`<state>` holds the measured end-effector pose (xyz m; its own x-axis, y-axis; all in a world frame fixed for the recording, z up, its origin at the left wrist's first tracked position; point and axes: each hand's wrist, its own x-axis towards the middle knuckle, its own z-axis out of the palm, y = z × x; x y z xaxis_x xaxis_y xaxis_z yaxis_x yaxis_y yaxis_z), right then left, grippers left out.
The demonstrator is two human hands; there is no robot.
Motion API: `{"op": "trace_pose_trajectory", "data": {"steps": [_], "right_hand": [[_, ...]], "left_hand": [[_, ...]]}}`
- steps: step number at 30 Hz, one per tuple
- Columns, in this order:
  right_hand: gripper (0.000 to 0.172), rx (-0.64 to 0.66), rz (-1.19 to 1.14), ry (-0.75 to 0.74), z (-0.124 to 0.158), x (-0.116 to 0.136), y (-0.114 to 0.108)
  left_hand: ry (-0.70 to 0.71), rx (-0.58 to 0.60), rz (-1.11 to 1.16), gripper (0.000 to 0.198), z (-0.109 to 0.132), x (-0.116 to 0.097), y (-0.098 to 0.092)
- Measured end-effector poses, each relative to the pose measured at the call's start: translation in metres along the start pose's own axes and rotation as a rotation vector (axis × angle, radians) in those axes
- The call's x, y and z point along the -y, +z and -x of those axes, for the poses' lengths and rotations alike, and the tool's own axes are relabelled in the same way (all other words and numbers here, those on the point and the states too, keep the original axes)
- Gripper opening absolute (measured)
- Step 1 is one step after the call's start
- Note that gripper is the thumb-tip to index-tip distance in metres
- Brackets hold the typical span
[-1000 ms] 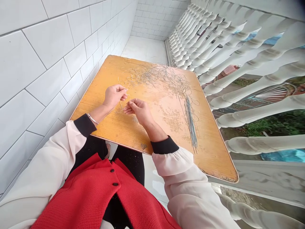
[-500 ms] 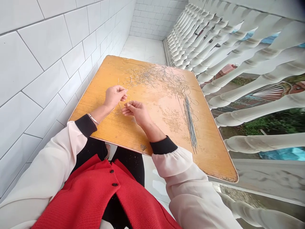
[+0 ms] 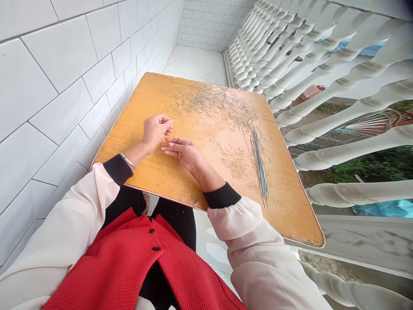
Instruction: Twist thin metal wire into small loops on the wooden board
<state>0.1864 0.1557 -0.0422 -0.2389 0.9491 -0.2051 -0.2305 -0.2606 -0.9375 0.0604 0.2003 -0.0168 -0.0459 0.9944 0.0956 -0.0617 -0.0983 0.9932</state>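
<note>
Over the near left part of the wooden table (image 3: 142, 172), my left hand (image 3: 157, 130) is closed in a pinch on a thin piece of wire (image 3: 176, 130). The wire curves out from the fingertips in a loose loop that passes by my other hand. Just to the right and nearer to me is my right hand (image 3: 185, 156), its fingers stretched out to the left beside the wire. Whether they touch the wire I cannot make out. Beyond both hands lies a tangled heap of curled wires (image 3: 206, 101).
A bundle of straight metal wires (image 3: 259, 165) lies on the table's right side. White tiled wall (image 3: 64, 86) runs along the left. A white balustrade (image 3: 348, 155) stands close to the table's right edge.
My right hand has loosened from a pinch, and its fingers now reach out straighter to the left. My left hand keeps its pinch in nearly the same place.
</note>
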Motion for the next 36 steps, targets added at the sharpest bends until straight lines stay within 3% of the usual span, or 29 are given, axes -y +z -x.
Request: {"op": "trace_pose_trajectory", "data": {"steps": [3, 9, 15, 19, 24, 26, 30, 36], "right_hand": [[0.020, -0.050, 0.058, -0.003, 0.001, 0.000, -0.003], [0.018, -0.126, 0.144, -0.053, -0.002, -0.002, -0.005], [0.010, -0.072, 0.010, -0.002, -0.002, -0.002, -0.001], [0.012, -0.019, 0.114, 0.083, 0.002, 0.006, -0.005], [0.030, -0.251, 0.314, -0.202, 0.002, 0.019, -0.017], [0.034, -0.274, 0.334, -0.282, 0.000, 0.020, -0.019], [0.032, -0.318, 0.349, -0.349, -0.003, 0.018, -0.020], [0.024, -0.378, 0.275, -0.355, -0.004, 0.020, -0.027]], "left_hand": [[-0.004, -0.005, -0.010, 0.020, 0.000, 0.000, -0.001], [-0.030, -0.012, -0.011, 0.022, 0.004, -0.005, 0.002], [-0.070, -0.016, -0.001, 0.021, 0.004, -0.004, 0.003], [-0.032, -0.002, -0.038, 0.021, 0.002, -0.002, 0.001], [0.020, 0.089, -0.173, 0.019, 0.005, 0.004, 0.002], [0.069, 0.133, -0.243, 0.019, 0.009, 0.008, 0.005], [0.126, 0.209, -0.283, 0.015, 0.017, 0.012, 0.009], [0.070, 0.293, -0.231, 0.012, 0.020, 0.010, 0.006]]}}
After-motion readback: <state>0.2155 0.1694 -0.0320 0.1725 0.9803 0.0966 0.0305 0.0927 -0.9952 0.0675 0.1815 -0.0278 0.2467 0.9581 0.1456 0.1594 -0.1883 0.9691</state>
